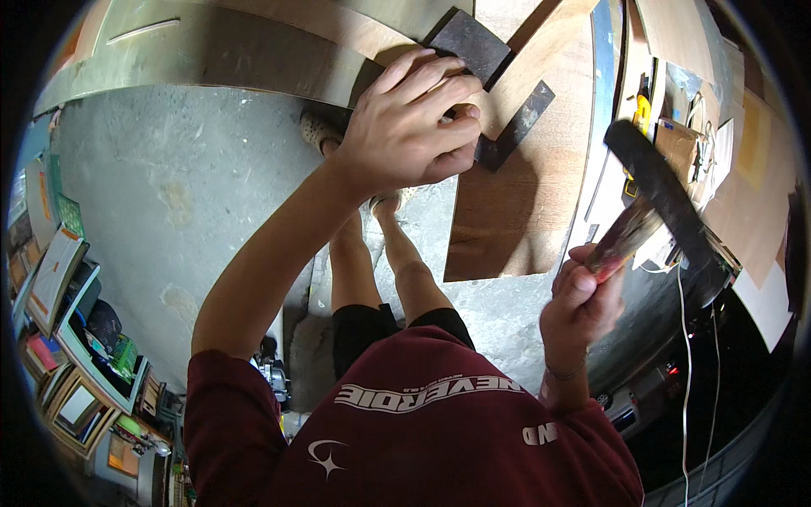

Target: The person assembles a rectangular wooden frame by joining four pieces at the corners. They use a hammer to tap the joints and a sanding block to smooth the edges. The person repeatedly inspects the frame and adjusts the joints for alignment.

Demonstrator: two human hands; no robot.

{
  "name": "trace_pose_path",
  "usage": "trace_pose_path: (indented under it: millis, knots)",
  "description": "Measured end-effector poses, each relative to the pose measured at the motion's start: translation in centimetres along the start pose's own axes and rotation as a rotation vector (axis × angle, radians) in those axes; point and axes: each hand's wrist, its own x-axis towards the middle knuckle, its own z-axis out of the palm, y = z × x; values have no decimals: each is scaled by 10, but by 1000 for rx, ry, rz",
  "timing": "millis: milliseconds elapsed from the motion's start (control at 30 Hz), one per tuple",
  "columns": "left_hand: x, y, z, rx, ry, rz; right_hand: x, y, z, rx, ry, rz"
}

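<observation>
My left hand (416,122) is closed with its fingers curled, at the corner where a curved wooden panel (279,42) meets a light wooden strip (541,63). Whatever lies between its thumb and fingertips is hidden. Two dark flat pieces, one squarish (470,46) and one narrow (525,125), lie beside these fingers. Off to the right, my right hand (583,308) grips a hammer (659,190) by its worn, partly red handle. The hammer's long dark head is raised, apart from the wood.
A brown wooden board (498,228) lies below the strip. A yellow-handled tool (644,114), a small box and loose cords are at the right. Shelves with boxes and clutter (93,338) line the left. My feet stand on a grey concrete floor (177,186).
</observation>
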Motion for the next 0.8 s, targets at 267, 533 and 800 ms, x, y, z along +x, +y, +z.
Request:
trace_pose_path:
  millis: [267, 533, 800]
  knots:
    - [-3, 1, 0, -10, -34, -19, -3, 2, -4, 28, 80, -30]
    - [2, 2, -7, -20, -120, -50, 4, 11, 8, 164, 35, 108]
    - [34, -7, -19, 82, -353, 90, 10, 89, 16, -282, 258, 169]
